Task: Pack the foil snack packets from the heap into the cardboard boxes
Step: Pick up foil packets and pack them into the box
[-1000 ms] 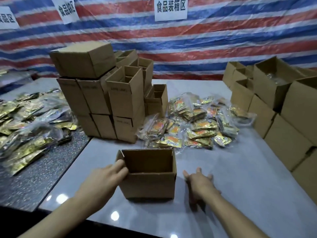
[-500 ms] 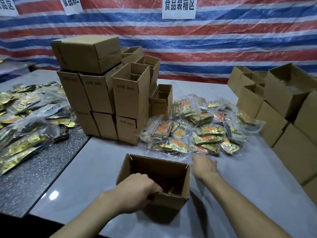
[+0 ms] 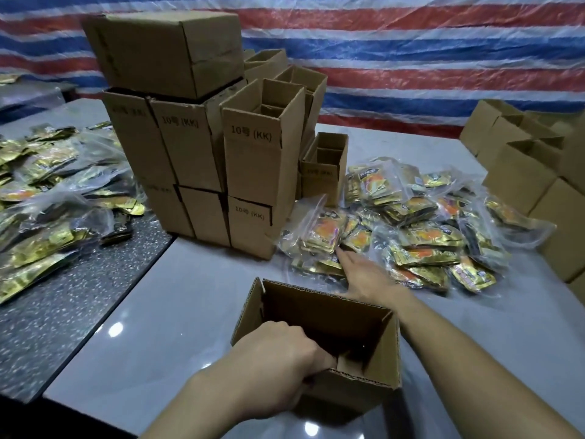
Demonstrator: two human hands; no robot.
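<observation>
Nearest the camera, the left hand (image 3: pixel 285 365) is clenched over the near wall of the open cardboard box (image 3: pixel 357 388), fingers curled inside the rim and thumb on the outer face. The box stands flaps up on the pale grey surface (image 3: pixel 177 312).

Just beyond the box's far right corner, the right hand (image 3: pixel 364 274) lies palm down with its fingers straight. Their tips touch the near edge of the heap of foil snack packets (image 3: pixel 421 229), and the hand grasps nothing.

The heap lies on the same surface, gold and orange packets, many of them in clear bags.

Left of the heap, and touching it, stands a stack of cardboard boxes (image 3: pixel 202 160); several are open-topped and marked "10号 (KK)".

More boxes (image 3: pixel 522 175) line the right edge.

To the far left, a second spread of packets (image 3: pixel 47 198) covers a dark speckled surface (image 3: pixel 63 305).

A striped tarp (image 3: pixel 411 58) forms the backdrop.
</observation>
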